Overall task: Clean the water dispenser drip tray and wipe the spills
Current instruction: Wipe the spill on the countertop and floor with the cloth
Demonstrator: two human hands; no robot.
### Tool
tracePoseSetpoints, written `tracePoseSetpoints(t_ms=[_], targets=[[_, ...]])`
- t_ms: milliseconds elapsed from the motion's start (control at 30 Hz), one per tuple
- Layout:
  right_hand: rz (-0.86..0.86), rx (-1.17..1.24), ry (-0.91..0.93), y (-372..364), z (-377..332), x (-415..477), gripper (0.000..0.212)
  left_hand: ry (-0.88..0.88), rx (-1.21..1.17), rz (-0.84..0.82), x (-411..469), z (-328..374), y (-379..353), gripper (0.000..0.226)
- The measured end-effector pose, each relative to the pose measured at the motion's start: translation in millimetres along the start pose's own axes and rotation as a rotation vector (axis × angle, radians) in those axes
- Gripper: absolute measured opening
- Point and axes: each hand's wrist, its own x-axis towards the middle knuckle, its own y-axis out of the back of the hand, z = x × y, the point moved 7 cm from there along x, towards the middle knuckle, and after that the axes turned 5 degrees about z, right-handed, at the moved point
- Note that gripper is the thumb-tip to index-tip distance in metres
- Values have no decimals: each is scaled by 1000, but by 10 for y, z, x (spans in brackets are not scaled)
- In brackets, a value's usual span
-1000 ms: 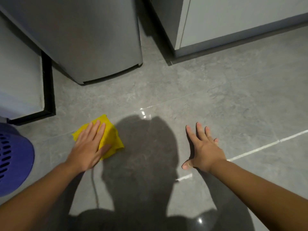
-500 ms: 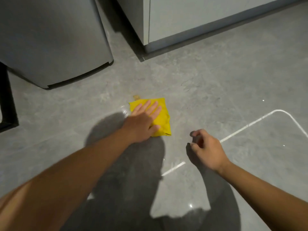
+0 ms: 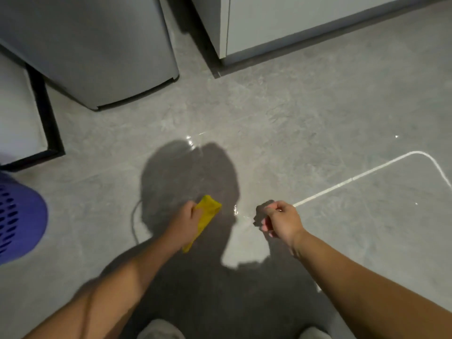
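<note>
The person is crouched over the grey tiled floor [image 3: 305, 113], working on the spill-wiping part of the job. The left hand [image 3: 187, 221] has its grip clamped on a folded yellow cloth [image 3: 207, 216], holding it low at the floor; whether it presses flat I cannot tell (the shadow hides the contact). The right hand [image 3: 281, 221] hovers just beside it, fingers curled together into a loose fist with nothing visible in them. Between the two hands a small wet glint [image 3: 236, 210] shows on the tile, and another [image 3: 189, 139] lies farther out near the grey appliance base [image 3: 102, 57]. I'd judge the next move is dragging the cloth across those shiny patches. No drip tray is in sight. A purple perforated basket [image 3: 17, 216] stands at the left.
</note>
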Motion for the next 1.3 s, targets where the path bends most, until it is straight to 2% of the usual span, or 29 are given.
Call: tracePoseSetpoints(t_ms=[100, 167, 200, 300, 433, 633, 700, 833, 1033, 1133, 1300], targets=[[-86, -47, -109, 317, -73, -728, 10, 354, -360, -1, -540, 40, 536, 24], [-129, -35, -173, 593, -241, -1298, 10, 501, -570, -53, -1061, 213, 896, 27], [-138, -17, -204, 759, -359, -1620, 10, 533, -575, -65, -1341, 349, 1116, 28], [-137, 36, -252, 1323, -837, -2645, 14, 569, -502, -5, -2167, 919, 1802, 21], [-140, 68, -272, 2101, -1601, -3962, 16, 600, -525, -8, -3287, 1975, 2631, 11], [-122, 197, -244, 3078, -2510, -5243, 8, 474, -435, -34, -4287, 3393, 3660, 16], [-114, 250, -226, 3340, -2728, -5416, 7, 428, -410, -39, -4400, 3758, 3859, 6], [-126, 307, -145, 3783, -3140, -5463, 4, 333, -402, -27, -4385, 4478, 4109, 10], [-166, 229, -15, 4481, -3868, -5141, 21, 294, -621, 72, -4189, 5590, 4320, 10], [-173, 187, 80, 4799, -4416, -4923, 20, 240, -731, 132, -4092, 6111, 4439, 18], [-168, 135, 228, 5212, -5509, -4639, 19, 200, -849, 214, -3864, 6825, 4665, 17]])
